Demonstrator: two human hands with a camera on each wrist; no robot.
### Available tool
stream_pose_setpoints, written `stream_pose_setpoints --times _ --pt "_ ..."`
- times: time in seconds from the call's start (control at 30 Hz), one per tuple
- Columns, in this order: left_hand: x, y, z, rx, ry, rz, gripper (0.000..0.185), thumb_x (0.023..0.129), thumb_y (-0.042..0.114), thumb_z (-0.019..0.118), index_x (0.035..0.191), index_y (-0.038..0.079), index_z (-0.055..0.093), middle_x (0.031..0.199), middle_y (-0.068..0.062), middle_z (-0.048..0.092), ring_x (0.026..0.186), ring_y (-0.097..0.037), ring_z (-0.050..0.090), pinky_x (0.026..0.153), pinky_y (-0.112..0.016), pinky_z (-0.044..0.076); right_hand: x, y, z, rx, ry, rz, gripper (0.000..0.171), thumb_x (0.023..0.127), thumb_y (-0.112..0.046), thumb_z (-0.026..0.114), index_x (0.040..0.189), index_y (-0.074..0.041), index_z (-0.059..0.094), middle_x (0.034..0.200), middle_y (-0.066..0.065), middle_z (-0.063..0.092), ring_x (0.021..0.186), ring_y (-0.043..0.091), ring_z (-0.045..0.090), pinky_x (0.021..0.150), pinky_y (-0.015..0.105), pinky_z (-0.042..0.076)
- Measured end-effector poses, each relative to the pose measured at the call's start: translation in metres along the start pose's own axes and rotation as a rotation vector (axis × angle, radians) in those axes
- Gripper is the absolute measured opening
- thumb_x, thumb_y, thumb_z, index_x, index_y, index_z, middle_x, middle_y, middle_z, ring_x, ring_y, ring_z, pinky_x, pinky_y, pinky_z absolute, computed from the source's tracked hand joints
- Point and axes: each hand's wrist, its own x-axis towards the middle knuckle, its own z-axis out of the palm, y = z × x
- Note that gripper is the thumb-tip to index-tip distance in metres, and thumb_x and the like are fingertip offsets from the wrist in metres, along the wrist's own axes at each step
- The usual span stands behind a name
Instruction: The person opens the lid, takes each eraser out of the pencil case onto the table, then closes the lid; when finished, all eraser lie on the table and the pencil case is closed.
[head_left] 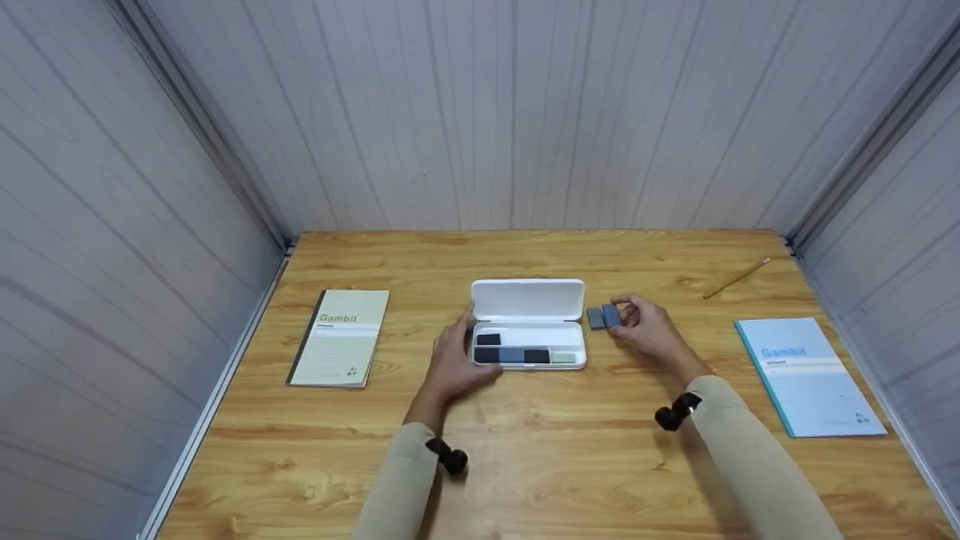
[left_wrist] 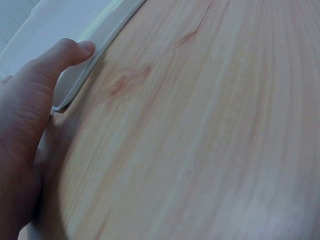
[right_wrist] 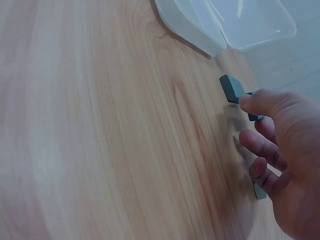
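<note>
- The right hand [head_left: 651, 328] rests on the table [head_left: 570, 465] just right of the white case [head_left: 529, 324], its thumb and forefinger pinched on a blue-grey block [head_left: 611, 315]; the remaining fingers [right_wrist: 260, 145] are loosely curled and hold nothing.
- A second, grey block [head_left: 595, 318] lies on the table touching the held block on its left side, between that block and the case.
- In the right wrist view a third small grey piece [right_wrist: 259, 191] shows below the curled fingers; what it is cannot be determined.
- The blocks appear small, rigid and light, with flat faces and square edges. Judged handling: grip across two opposite flat faces with fingertips only. The faces look smooth, so a slip is possible under a loose pinch; breakage appears unlikely.
- The left hand [head_left: 459, 362] lies at the left end of the case with fingers straight and relaxed; the thumb [left_wrist: 70, 52] presses against the tray edge. The fingers are not clamped round anything.
- The case stands near the middle of the table, its lid [head_left: 527, 298] hinged open toward the far edge.
- Case contents: a front row of blocks, left to right black, blue-grey, black, pale green, plus one black block [head_left: 488, 339] behind the row at the left. The rest of the rear row is vacant.
- The case appears to be thin, stiff, light plastic; judged liable to slide unless steadied.
</note>
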Motion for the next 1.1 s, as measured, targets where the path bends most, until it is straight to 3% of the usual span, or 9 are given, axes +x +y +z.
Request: stream_pose_setpoints --times 0.37,0.7,1.1 --pt "0.0006 0.0010 0.0012 0.005 0.012 0.020 0.133 0.070 0.040 0.099 0.180 0.015 0.028 0.158 -0.015 0.067 0.150 -0.038 0.056 0.132 -0.065 0.031 0.0052 0.0006 0.0013 -0.037 0.004 0.036 0.055 0.100 -0.003 0.078 0.153 0.000 0.062 0.121 0.021 0.071 0.102 0.023 0.065 0.085 0.025 0.050" --pt "0.0011 0.0002 0.0022 0.010 0.001 -0.001 0.133 0.072 0.044 0.100 0.180 0.018 0.027 0.159 -0.012 0.066 0.152 -0.036 0.055 0.130 -0.064 0.032 0.0046 0.0031 0.0029 -0.055 0.027 0.005 0.056 0.097 -0.005 0.081 0.150 0.003 0.064 0.114 0.021 0.073 0.103 0.028 0.067 0.092 0.034 0.051" --pt "0.0001 -0.0009 0.0007 0.005 -0.003 -0.005 0.133 0.072 0.044 0.100 0.181 0.019 0.026 0.160 -0.012 0.064 0.154 -0.037 0.053 0.132 -0.064 0.030 0.0048 0.0038 0.0055 -0.043 0.020 0.008 0.058 0.098 -0.004 0.080 0.152 0.003 0.062 0.118 0.023 0.073 0.106 0.029 0.068 0.092 0.033 0.052"
